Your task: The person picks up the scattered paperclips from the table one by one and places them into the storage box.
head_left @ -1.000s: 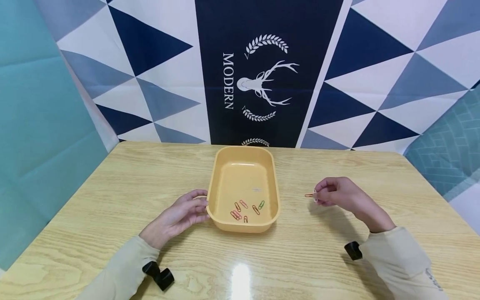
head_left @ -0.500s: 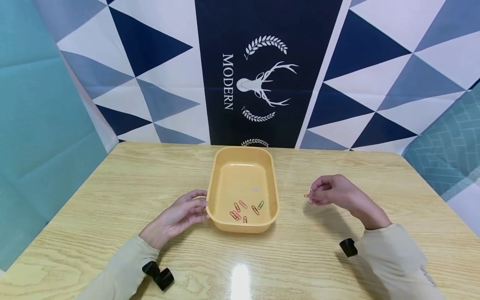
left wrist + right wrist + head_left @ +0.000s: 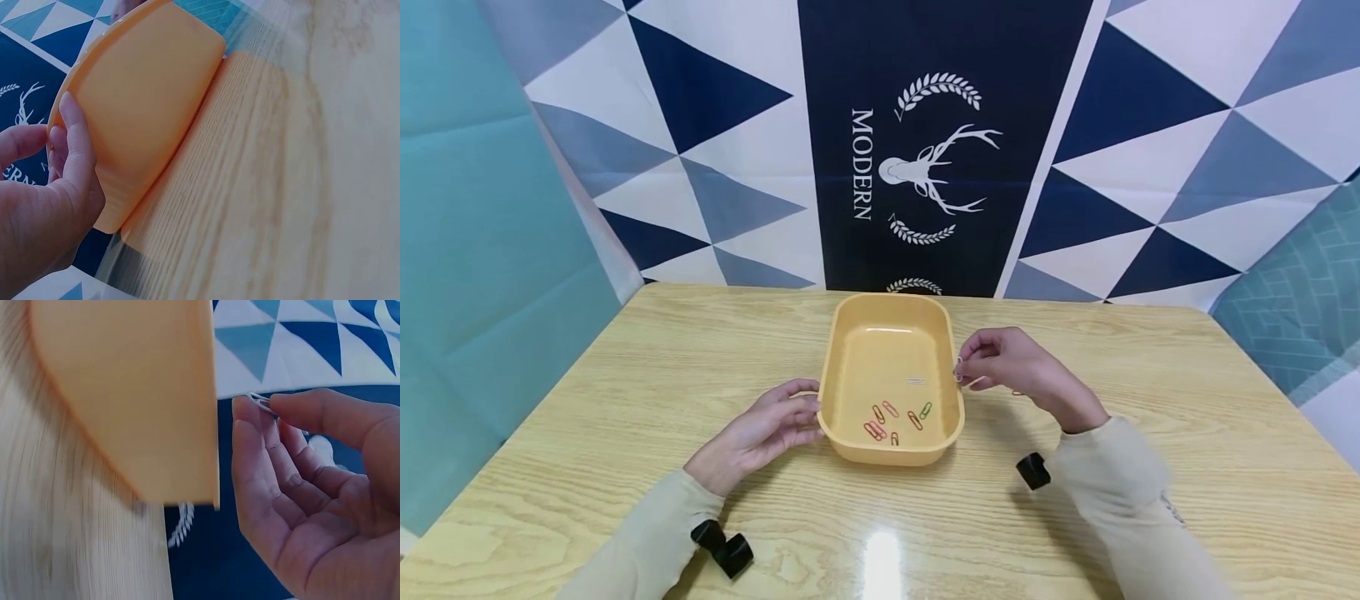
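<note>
A yellow plastic tray stands on the wooden table. My left hand holds its left rim, with thumb and fingertips at the edge, as the left wrist view shows. At the tray's right rim is my right hand, pinching a white paper clip between thumb and forefinger. Several paper clips lie on the tray floor: a green paper clip, a white one, and pink, red and brown ones toward the near end. Under the right hand, a red paper clip lies partly hidden on the table.
The wood-grain table extends to both sides of the tray. Behind it hangs a patterned cloth with triangles and a deer head. Black wrist mounts sit below both sleeves.
My right hand has moved left over the table to the tray's right rim, carrying the white paper clip. The red clip stays on the table. My left hand keeps its place.
</note>
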Demonstrator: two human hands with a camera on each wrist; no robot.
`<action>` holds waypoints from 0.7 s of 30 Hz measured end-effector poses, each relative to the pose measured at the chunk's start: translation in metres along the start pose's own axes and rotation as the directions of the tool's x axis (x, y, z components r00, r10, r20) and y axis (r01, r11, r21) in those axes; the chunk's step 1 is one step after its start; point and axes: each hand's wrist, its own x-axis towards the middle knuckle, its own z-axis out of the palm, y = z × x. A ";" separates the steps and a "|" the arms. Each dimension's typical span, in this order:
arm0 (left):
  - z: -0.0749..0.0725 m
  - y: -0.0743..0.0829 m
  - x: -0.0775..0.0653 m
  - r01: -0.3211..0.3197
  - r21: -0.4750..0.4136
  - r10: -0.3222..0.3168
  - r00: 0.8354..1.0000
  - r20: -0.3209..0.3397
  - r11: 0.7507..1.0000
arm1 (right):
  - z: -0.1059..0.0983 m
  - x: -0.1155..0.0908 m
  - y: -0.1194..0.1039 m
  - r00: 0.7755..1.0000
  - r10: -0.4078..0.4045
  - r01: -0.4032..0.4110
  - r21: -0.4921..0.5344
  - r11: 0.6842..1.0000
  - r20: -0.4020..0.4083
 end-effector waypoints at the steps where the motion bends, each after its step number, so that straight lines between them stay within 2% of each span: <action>1: 0.000 0.000 0.000 0.001 -0.001 -0.001 1.000 -0.001 1.000 | 0.004 0.003 -0.002 1.000 -0.005 0.005 0.009 1.000 0.005; 8: 0.004 -0.001 0.005 0.008 -0.002 -0.008 1.000 0.003 1.000 | 0.022 0.018 -0.008 0.999 -0.002 0.001 0.036 0.999 0.039; 21: 0.000 -0.001 0.004 0.003 0.010 -0.003 1.000 -0.019 1.000 | 0.025 0.025 -0.006 0.999 0.000 -0.002 0.051 0.999 0.048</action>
